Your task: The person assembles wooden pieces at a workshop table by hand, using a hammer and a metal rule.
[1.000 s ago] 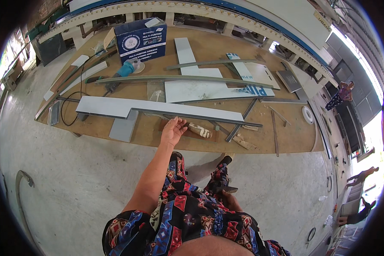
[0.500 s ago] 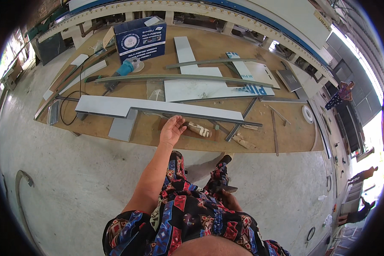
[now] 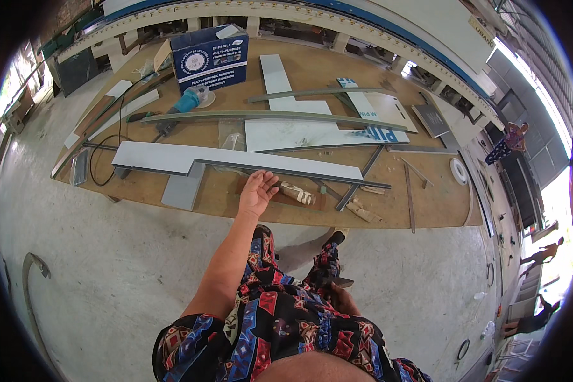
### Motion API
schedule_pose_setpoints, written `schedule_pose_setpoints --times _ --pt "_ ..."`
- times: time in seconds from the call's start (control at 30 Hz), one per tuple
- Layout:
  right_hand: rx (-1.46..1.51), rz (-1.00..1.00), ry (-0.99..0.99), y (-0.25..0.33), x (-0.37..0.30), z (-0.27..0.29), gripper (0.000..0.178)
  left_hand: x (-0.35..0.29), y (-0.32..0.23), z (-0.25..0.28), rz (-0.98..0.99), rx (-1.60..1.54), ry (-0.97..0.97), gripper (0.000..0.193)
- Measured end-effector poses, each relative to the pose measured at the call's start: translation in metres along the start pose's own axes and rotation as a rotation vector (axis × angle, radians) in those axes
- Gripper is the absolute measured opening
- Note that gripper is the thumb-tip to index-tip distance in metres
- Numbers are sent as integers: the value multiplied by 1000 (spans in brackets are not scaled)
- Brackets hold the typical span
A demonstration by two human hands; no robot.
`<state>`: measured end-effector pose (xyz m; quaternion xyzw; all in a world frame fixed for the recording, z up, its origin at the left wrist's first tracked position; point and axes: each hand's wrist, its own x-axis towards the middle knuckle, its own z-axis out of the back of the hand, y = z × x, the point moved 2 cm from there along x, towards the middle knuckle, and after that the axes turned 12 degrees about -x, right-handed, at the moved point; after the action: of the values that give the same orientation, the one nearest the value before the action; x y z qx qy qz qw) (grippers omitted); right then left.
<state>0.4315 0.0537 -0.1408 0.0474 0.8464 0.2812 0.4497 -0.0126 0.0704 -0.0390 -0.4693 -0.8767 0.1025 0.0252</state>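
Observation:
My left hand (image 3: 258, 193) hovers by the front edge of the workbench, palm turned up and fingers loosely curled, with nothing visible in it. Its fingertips are close to the lower edge of a long white notched panel (image 3: 235, 157); whether they touch it I cannot tell. Just right of the fingers lies a brown cylinder with whitish smears (image 3: 297, 193). Low in front of my body, my right hand (image 3: 344, 299) is closed around a flat, dark, blade-like tool (image 3: 339, 281). Part of that hand is in shadow.
On the brown workbench (image 3: 388, 219) are a blue adhesive box (image 3: 211, 62), a teal power tool (image 3: 187, 102) with a cord, white offcuts (image 3: 286, 132), thin strips and a tape roll (image 3: 459, 170). A grey piece (image 3: 183, 188) juts under the panel. Several people are off to the right.
My left hand has risen very slightly toward the panel. A distant person at the far right has changed posture. My right hand stays where it was.

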Motion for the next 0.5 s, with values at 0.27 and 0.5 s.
schedule_pose_setpoints --times 0.27,0.5 --pt "-41 0 -16 -11 17 22 31 1 0 2 6 -4 0 13" --pt "-23 -1 56 -17 26 35 31 0 0 -2 13 -9 15 14"
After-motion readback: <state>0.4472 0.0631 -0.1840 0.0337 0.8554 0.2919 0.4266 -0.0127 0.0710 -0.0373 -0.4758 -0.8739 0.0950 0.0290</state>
